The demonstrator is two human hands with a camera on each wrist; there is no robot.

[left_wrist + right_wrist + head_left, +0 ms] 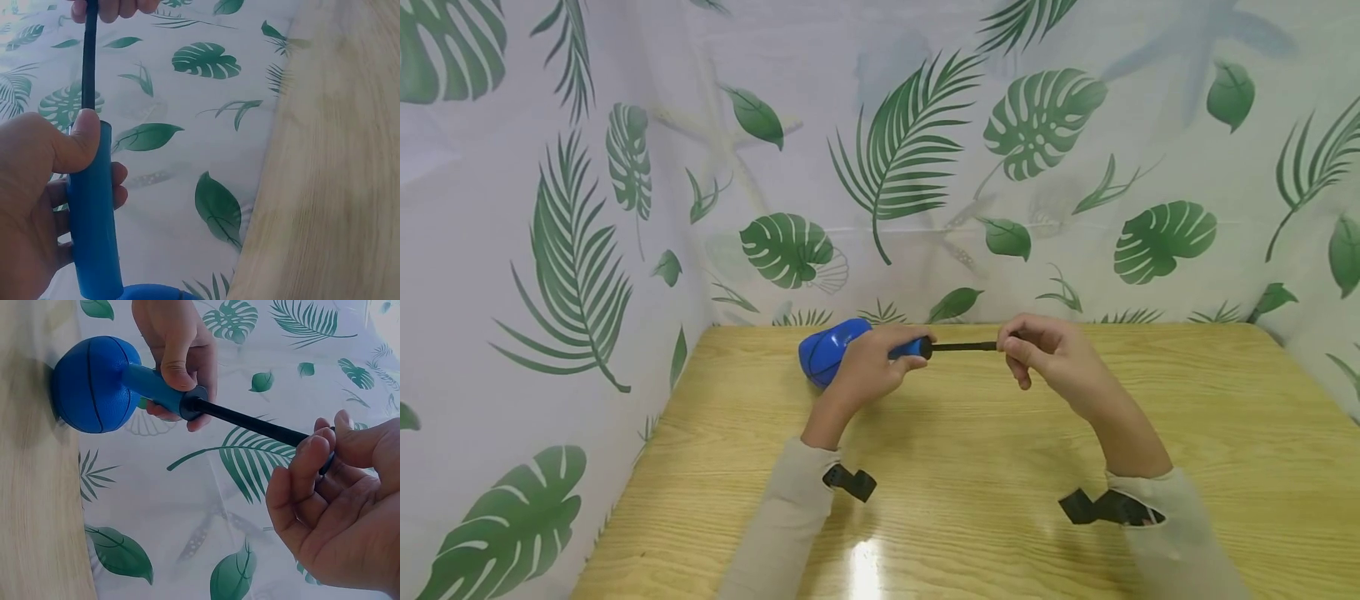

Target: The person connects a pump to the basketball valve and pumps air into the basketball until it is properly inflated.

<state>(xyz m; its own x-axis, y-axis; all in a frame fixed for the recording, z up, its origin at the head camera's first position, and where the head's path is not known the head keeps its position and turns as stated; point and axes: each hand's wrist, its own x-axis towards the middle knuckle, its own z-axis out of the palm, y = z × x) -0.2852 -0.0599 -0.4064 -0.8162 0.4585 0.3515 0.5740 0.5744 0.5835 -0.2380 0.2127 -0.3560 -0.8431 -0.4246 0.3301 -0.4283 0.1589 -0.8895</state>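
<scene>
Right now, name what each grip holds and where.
The left grip holds the blue pump by its barrel; the right grip pinches the black rod by its outer end.

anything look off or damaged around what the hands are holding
The blue ball by the left hand looks slightly misshapen, its outline lopsided rather than round, so it may be underinflated. The blue tube in that hand and the black rod pinched by the right hand show no visible damage.

Yellowish wood-grain table [962, 467], white leaf-print backdrop [940, 179]
</scene>
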